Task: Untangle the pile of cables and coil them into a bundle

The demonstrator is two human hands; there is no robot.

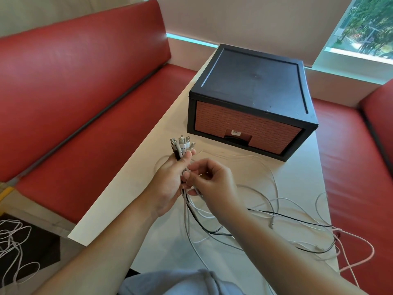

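The cables (276,211) are gathered at one end: their plug ends (180,145) stand up together out of the left hand (170,182), which is clamped round the bunch, probably to keep the ends even before coiling. The right hand (212,179), touching the left, pinches a strand at the bunch, seemingly feeding it in or working it free. Below the hands the white, grey and black lengths trail loose and crossed over the white worktop (136,188), and a pink cable (361,258) droops off its right edge. A black storage drawer (253,90) with a brick-pattern front sits behind. Red bench seats (74,81) flank the worktop under a window (365,24); another white cord (12,237) lies on the floor.
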